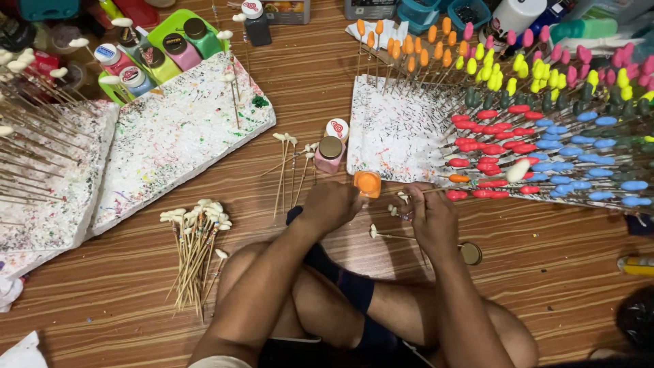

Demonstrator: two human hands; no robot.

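1. Nearest to the camera are the person's crossed bare legs (320, 300) on the wooden floor (545, 272), with both forearms reaching forward over them.
2. The left hand (332, 204) is closed around a small orange paint jar (368, 184), which stands open on the floor just in front of the knees.
3. The right hand (431, 217) is closed on a thin wooden stick (436, 190); the stick points toward the jar, and its tip is too small to see clearly.
4. A jar lid (470, 253) lies on the floor just to the right of the right hand, and one white-tipped stick (385, 235) lies between the two hands.
5. Beyond the right hand a white foam board (388, 129) carries many painted sticks (545, 129) in red, blue, green, yellow, pink and orange; this part looks done.
6. To the left of the left hand lies a bundle of unpainted sticks (197, 245), and a few more (289, 163) lie ahead beside a pink bottle (330, 155); these seem left to do.
7. Farther left are more splattered foam boards (177, 136) and a green tray of paint bottles (163, 48).
8. I judge the work well advanced, but not finished.
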